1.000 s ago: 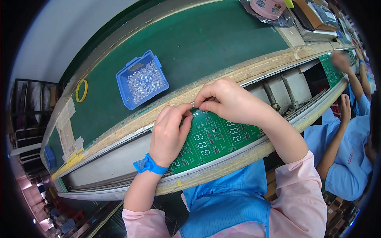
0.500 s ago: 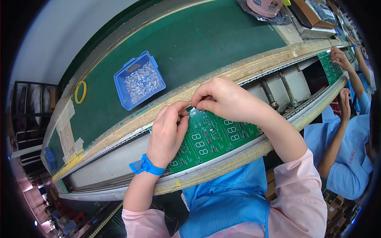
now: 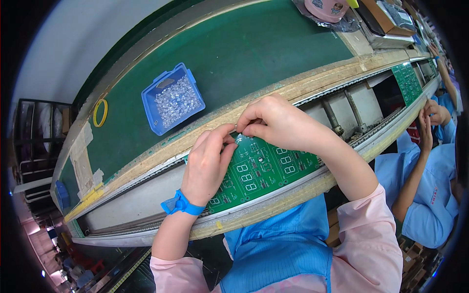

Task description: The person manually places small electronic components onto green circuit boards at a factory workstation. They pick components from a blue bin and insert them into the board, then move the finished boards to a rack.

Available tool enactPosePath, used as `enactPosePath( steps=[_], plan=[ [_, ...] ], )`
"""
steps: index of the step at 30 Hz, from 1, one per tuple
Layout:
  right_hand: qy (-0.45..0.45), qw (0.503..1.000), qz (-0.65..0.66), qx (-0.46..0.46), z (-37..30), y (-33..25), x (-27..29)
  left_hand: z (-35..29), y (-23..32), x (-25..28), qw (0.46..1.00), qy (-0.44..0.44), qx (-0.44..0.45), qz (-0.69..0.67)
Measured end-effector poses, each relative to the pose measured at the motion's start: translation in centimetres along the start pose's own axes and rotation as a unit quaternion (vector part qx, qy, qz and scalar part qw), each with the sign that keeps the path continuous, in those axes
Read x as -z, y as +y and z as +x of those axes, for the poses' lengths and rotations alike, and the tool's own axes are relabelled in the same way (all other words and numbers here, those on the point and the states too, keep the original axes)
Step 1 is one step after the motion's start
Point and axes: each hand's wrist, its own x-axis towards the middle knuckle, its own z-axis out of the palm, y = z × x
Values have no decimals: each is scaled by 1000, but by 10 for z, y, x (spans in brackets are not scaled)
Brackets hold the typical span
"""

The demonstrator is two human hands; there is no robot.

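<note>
Thin, flat and glossy, the green circuit board [image 3: 268,173] lies between the rails of the track, right under both hands, its face patterned with white segmented outlines and tiny dark parts. Its visible long axis follows the rails, slanting from lower left to upper right; its printed columns point across the track, toward the body. Left hand [image 3: 205,158]: fingers curled, thumb nearing the index at the board's far edge. Right hand [image 3: 281,122]: thumb and index tips drawn together there, almost meeting the left's. Whether either pinches something, I cannot tell. Beyond the rough wooden strip [image 3: 317,78], a smooth blue plastic bin [image 3: 149,110] holds glassy clear pieces [image 3: 178,101].
</note>
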Motion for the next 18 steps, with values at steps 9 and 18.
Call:
enactPosePath(
  steps=[9, 18],
  plan=[
    [3, 1000, -10, -8, 0, -2, -1, 8, 5, 32, 984, 73, -83, 139],
    [13, 992, -91, 81, -3, -3, -7, 12, -28, 52, 936, 77, 41, 341]
  ],
)
